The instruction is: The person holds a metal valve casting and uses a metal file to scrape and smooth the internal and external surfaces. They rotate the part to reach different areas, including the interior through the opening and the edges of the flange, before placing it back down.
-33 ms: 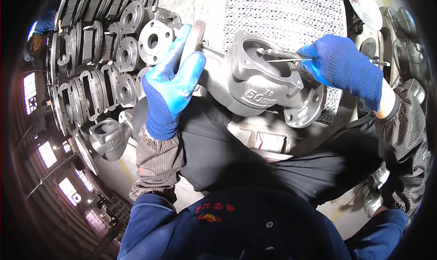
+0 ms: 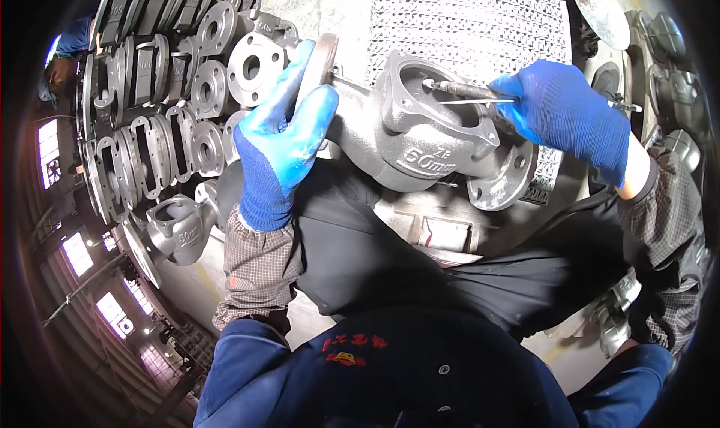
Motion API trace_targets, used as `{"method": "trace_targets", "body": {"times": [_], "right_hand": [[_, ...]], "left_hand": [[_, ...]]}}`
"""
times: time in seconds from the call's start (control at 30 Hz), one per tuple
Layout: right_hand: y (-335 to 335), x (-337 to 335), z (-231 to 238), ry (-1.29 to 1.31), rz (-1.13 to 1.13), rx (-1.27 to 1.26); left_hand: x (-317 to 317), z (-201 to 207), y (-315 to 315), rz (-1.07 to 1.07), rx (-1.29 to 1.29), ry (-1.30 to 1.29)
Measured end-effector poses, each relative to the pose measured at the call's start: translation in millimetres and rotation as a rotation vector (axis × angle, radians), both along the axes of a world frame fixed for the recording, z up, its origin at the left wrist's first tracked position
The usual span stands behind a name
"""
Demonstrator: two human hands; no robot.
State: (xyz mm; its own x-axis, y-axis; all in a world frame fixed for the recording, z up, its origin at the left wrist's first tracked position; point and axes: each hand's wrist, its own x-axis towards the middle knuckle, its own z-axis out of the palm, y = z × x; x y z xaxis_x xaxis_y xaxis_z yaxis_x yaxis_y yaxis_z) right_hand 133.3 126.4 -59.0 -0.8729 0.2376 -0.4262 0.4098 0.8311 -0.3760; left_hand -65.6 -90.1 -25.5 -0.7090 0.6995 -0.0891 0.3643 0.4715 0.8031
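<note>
A grey cast-iron valve body lies in front of me, its wide round opening facing up and a flange at each end. My left hand, in a blue coated glove, grips the left flange between thumb and fingers. My right hand, gloved alike, is closed around a slim metal rod-shaped tool. The tool's tip reaches over the opening, and its far end sticks out past the hand. A thin bright rod runs beside it from the same fingers. Whether the tip touches the inner wall I cannot tell.
Several grey flanged castings are stacked at the left, with another valve body below them. A perforated metal mat lies beyond the work. More castings stand at the right. Part of another person shows at the far left.
My right hand and the tool have shifted very slightly, the hand a little lower and its wrist turned a touch. The left hand and the valve body stay where they were.
</note>
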Motion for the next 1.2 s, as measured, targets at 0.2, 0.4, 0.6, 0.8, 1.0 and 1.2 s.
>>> {"method": "trace_targets", "body": {"times": [0.2,0.4,0.6,0.8,1.0,1.2], "right_hand": [[-3.7,5.0,-9.1,0.195,0.058,0.052],[8.9,-18.0,-1.0,0.032,0.190,0.054],[7.2,-16.8,1.8,-0.053,0.196,0.026],[2.9,-13.1,0.4,0.028,0.185,0.084],[3.5,-23.5,10.0,-0.164,0.181,0.051],[8.9,-10.7,5.9,-0.068,0.181,0.129]], "left_hand": [[-2.8,-1.4,-3.1,0.028,-0.018,0.027],[0.0,2.8,-0.9,-0.036,0.010,0.020],[-0.6,1.8,-2.5,-0.065,0.027,-0.013],[3.2,3.0,1.1,-0.102,0.110,-0.061],[-7.0,-7.2,-3.6,-0.197,0.151,0.084],[1.2,2.2,-1.9,-0.066,0.076,-0.075]]}}
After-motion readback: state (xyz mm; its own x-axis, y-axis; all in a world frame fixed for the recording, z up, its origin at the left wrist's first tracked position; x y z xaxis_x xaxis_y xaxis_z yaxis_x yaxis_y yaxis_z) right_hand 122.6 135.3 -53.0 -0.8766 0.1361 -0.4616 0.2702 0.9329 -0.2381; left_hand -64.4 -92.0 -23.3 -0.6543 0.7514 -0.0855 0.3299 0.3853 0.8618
